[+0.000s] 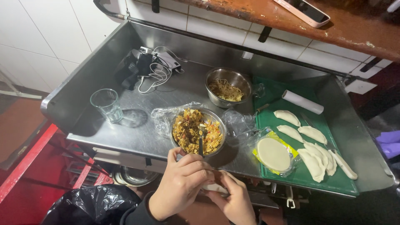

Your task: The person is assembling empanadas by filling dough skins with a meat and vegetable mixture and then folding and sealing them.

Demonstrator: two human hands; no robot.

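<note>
Wrapper [216,188] looks thin, soft and tear-prone; you'd do best pinching it at the rim only. It sits below the filling bowl [199,132], cupped in your right hand [237,200], fingers curled under it. Your left hand [179,187] is closed over its top edge, thumb and forefinger pinching. Spoon [201,143] stands in the bowl.

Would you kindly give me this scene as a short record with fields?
Surface: steel counter against a tiled wall
Left hand: nearest the spoon handle, pinching at a pale dough piece
Right hand: cradles the dough piece from below
Filling bowl: chopped mix, spoon standing in it
Second bowl: noodles
Green board: folded dumplings, round wrappers, white roller
Also: empty glass, tangled cables, black bag
</note>
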